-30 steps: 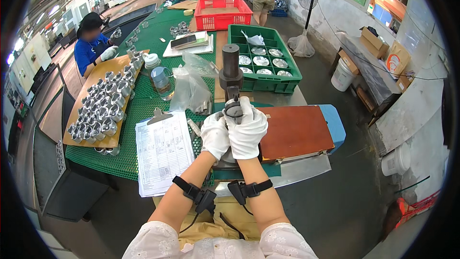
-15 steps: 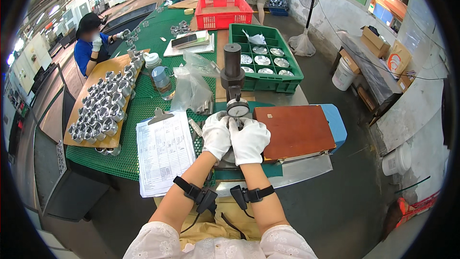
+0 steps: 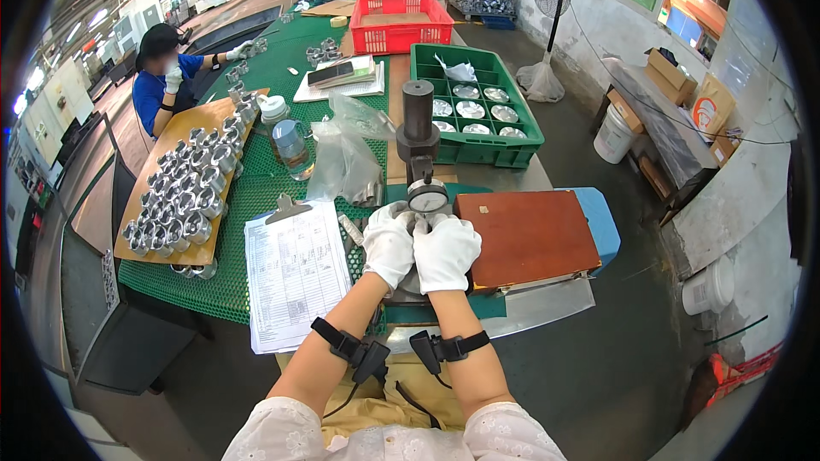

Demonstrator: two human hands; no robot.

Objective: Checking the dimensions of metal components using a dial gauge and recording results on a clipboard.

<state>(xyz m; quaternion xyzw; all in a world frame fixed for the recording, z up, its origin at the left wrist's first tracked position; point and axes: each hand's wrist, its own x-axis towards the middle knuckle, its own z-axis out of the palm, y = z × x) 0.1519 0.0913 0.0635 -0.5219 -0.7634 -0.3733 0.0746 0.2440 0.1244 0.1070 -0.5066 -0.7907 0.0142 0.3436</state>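
Both my hands wear white gloves and meet under a round dial gauge (image 3: 428, 196), which hangs from a dark column stand (image 3: 418, 111). My left hand (image 3: 389, 246) is closed, its fingertips curled in at the left of the gauge's lower end. Close against it, my right hand (image 3: 447, 253) is closed as well, thumb and fingers drawn together. A bit of grey metal shows between the fingertips, but the gloves hide what it is. To the left of my hands lies a clipboard with a written sheet (image 3: 299, 282).
A brown box (image 3: 525, 239) flanks my right hand. Behind the stand are a green divided crate (image 3: 478, 152) holding round metal parts and a red crate (image 3: 401, 38). At left, a board (image 3: 137, 237) carries many metal rings near a bottle (image 3: 293, 154), a plastic bag (image 3: 333, 175) and a co-worker (image 3: 147, 94).
My hands stay under the gauge, with only slight finger movement. The co-worker's arm has stretched out further over the table, and the standing person at the back has shifted left.
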